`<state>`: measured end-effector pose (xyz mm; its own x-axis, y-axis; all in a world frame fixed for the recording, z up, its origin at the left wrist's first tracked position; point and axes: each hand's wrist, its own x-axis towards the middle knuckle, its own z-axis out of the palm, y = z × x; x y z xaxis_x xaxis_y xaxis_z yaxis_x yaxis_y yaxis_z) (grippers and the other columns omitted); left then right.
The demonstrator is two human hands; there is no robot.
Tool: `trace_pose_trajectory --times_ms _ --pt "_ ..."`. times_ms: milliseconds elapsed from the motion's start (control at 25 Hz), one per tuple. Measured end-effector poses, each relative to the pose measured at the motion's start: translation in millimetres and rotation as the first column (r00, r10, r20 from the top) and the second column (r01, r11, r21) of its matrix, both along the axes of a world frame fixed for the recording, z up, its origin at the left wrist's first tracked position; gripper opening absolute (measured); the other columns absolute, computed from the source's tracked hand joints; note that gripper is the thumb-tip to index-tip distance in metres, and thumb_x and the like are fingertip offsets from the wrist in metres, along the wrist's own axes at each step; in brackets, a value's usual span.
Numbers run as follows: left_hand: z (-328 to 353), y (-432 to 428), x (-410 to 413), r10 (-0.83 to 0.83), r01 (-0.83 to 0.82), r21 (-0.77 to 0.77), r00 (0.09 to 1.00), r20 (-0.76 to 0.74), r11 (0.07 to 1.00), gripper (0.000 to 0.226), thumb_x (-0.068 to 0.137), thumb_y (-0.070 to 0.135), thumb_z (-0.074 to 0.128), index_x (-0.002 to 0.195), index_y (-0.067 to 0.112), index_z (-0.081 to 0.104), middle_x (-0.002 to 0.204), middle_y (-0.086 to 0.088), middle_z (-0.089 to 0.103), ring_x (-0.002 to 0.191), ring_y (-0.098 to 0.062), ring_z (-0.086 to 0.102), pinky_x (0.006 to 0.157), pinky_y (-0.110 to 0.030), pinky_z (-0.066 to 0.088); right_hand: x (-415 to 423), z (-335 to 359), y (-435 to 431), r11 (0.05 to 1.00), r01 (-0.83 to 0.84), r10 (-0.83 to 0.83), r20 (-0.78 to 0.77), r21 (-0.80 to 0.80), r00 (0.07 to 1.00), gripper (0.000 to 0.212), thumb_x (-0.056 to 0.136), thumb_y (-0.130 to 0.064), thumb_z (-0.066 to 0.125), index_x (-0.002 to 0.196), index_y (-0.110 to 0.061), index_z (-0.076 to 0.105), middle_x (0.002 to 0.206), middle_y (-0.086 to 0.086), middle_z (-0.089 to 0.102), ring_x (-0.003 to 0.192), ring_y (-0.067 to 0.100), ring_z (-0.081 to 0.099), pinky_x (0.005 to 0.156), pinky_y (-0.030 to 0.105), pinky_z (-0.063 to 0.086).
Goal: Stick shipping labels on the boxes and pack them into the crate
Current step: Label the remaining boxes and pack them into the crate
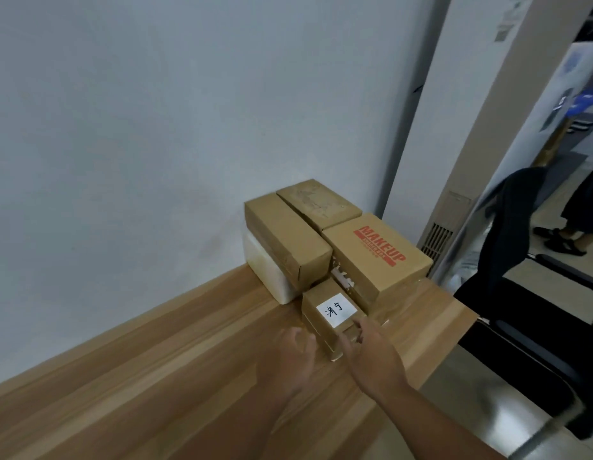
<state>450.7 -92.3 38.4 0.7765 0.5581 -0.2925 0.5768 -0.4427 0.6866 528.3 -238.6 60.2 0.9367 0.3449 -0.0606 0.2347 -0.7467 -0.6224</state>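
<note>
Two hands sit closest to the camera, both reaching out over the wooden table (155,376) toward the small labelled box (328,313). The left hand (293,355) is blurry, fingers curled loosely inward and just short of the box's near-left side; I can't tell if it's touching, and it doesn't look like it has hold of anything. The right hand (371,351) is spread more open, fingertips right at the box's near-right corner, looks like contact but not a closed grip.

The box itself sits on the table with a white label (336,313) stuck on top, handwritten characters on it. So my read is the sticking step is done for this one and we're at the pick-up-to-pack step.

Behind it, touching or nearly, is the bigger box printed MAKEUP (378,257), and to the left a long plain box (285,240) resting on a white foam block (272,277). Furthest back against the wall there's another worn box (318,204). None of those show a label from here.

No crate anywhere in view, so next move probably needs both hands to close on the sides of the small box, lift it clear of the neighbours, and turn to wherever the crate is. There's a dark chair (521,260) off the table's right end.
</note>
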Motion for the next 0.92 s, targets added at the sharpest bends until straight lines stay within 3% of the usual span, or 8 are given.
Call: trace_pose_trajectory --times_ms 160,280,400,560,720,920 --pt "-8.8 0.6 31.9 0.107 -0.113 -0.085 0.992 -0.066 0.990 0.060 0.098 0.063 0.042 0.149 0.031 0.044 0.145 0.006 0.055 0.126 -0.016 0.055 0.104 -0.044 0.048 37.9 -12.3 19.7 0.996 -0.076 0.078 0.036 -0.048 0.996 0.053 0.100 -0.039 0.055 0.147 -0.021 0.041 0.145 -0.007 0.043 0.118 0.013 0.058 0.083 0.024 0.046" --pt "-11.0 -5.0 45.3 0.146 -0.151 -0.130 0.988 -0.048 0.980 0.061 0.099 0.062 0.045 0.151 0.030 0.041 0.147 0.005 0.054 0.128 -0.015 0.056 0.105 -0.043 0.049 57.3 -18.0 25.9 0.989 -0.105 0.105 -0.005 -0.104 0.994 0.053 0.100 -0.037 0.054 0.147 -0.020 0.038 0.148 -0.002 0.040 0.123 0.017 0.056 0.092 0.036 0.053" --pt "-14.2 -7.2 54.4 0.166 -0.167 -0.188 0.986 -0.016 0.968 0.061 0.100 0.058 0.048 0.154 0.031 0.037 0.149 0.004 0.053 0.125 -0.012 0.057 0.097 -0.032 0.050 62.8 -25.1 30.0 0.978 -0.136 0.130 -0.050 -0.158 0.990 0.056 0.100 -0.036 0.054 0.149 -0.019 0.034 0.150 0.000 0.037 0.127 0.019 0.053 0.095 0.040 0.053" --pt "-22.3 -10.5 66.7 0.162 -0.148 -0.285 0.986 0.029 0.947 0.063 0.101 0.054 0.049 0.158 0.035 0.029 0.147 0.010 0.055 0.107 0.006 0.054 0.086 -0.019 0.046 63.4 -34.9 31.7 0.971 -0.141 0.131 -0.061 -0.193 0.989 0.063 0.098 -0.040 0.056 0.151 -0.021 0.028 0.153 0.001 0.030 0.125 0.020 0.053 0.092 0.038 0.055" --pt "-32.5 -17.4 72.8 0.212 -0.161 -0.406 0.974 0.084 0.900 0.067 0.101 0.050 0.053 0.158 0.043 0.020 0.134 0.016 0.064 0.102 0.013 0.057 0.074 -0.004 0.043 66.1 -34.9 31.8 0.981 -0.106 0.096 -0.069 -0.160 0.993 0.062 0.096 -0.043 0.057 0.149 -0.022 0.034 0.145 0.001 0.034 0.113 0.019 0.059 0.085 0.036 0.056" --pt "-36.6 -24.4 74.7 0.338 -0.231 -0.488 0.930 0.143 0.842 0.064 0.103 0.035 0.057 0.157 0.042 0.023 0.109 0.027 0.063 0.094 0.014 0.065 0.074 -0.008 0.053 62.6 -29.4 32.6 0.996 -0.035 0.029 -0.070 -0.087 0.997 0.062 0.094 -0.041 0.061 0.147 -0.018 0.038 0.139 0.003 0.039 0.107 0.019 0.061 0.084 0.032 0.056"
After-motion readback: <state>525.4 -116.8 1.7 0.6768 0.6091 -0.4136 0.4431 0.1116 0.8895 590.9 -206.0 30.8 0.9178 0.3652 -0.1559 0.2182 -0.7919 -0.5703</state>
